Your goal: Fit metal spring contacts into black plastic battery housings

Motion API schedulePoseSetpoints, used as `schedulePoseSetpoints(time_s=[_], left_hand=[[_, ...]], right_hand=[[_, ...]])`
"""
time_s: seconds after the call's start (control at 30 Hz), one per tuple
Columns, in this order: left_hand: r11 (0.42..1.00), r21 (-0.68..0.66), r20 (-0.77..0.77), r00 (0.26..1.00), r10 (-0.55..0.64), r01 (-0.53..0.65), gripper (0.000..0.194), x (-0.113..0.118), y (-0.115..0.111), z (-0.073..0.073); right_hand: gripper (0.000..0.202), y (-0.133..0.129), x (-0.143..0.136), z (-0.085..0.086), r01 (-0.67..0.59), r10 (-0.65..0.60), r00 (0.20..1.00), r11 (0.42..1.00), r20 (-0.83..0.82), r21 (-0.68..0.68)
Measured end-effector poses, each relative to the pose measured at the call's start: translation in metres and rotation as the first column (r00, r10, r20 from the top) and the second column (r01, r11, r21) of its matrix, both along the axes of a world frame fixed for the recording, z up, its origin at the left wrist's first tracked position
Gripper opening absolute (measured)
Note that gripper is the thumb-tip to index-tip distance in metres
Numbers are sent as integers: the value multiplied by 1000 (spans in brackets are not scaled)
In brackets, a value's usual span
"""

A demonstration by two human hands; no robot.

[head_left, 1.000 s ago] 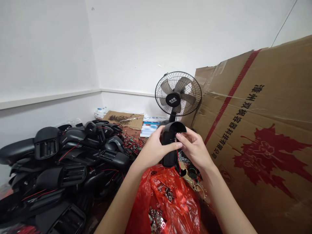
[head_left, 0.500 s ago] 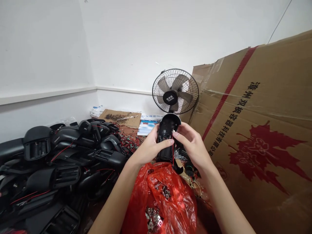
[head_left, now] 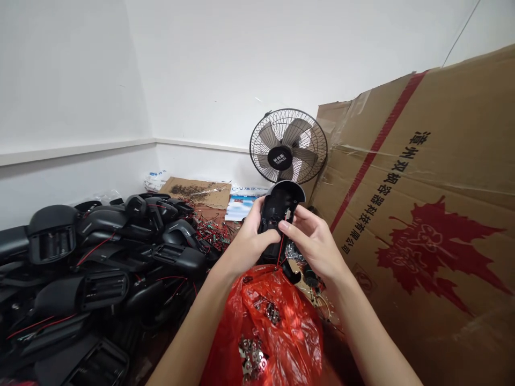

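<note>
From here I see the left hand (head_left: 251, 231) clasping a black case (head_left: 272, 202). The right hand (head_left: 318, 241) touches its inside by a red wire (head_left: 280, 251); whether it pinches anything, I can't tell. Below the grip lies a red bag (head_left: 300, 329); beyond it, a fan (head_left: 288, 146).

You have one fan (head_left: 280, 157), one red bag (head_left: 295, 329), one printed carton (head_left: 422, 187).
Your left hand (head_left: 250, 236) and right hand (head_left: 316, 238), two in all, bear one black housing (head_left: 279, 198); at least ten other housings (head_left: 180, 258) overlap beyond exact count on your left; also one cardboard sheet (head_left: 221, 200), one blue-and-white packet (head_left: 240, 209), two visible clusters of metal pieces (head_left: 252, 358), and red-wired parts (head_left: 215, 234) too many to number.
</note>
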State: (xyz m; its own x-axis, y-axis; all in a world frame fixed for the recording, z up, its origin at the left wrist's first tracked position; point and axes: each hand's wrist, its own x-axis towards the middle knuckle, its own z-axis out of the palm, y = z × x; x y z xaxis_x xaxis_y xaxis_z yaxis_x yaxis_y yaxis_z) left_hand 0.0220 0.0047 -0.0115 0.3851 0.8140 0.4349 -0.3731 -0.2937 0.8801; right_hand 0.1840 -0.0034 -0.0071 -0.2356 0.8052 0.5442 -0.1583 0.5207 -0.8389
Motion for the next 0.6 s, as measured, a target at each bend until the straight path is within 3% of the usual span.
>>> schedulePoseSetpoints(time_s=[0.3, 0.6], left_hand=[[986, 142, -78, 992, 99, -87, 48, 0, 3, 3], [993, 95, -64, 995, 72, -66, 50, -1, 10, -2]], right_hand=[[23, 0, -9, -9, 98, -99, 995, 993, -7, -72], [22, 0, -11, -9, 78, -84, 996, 988, -40, -132]])
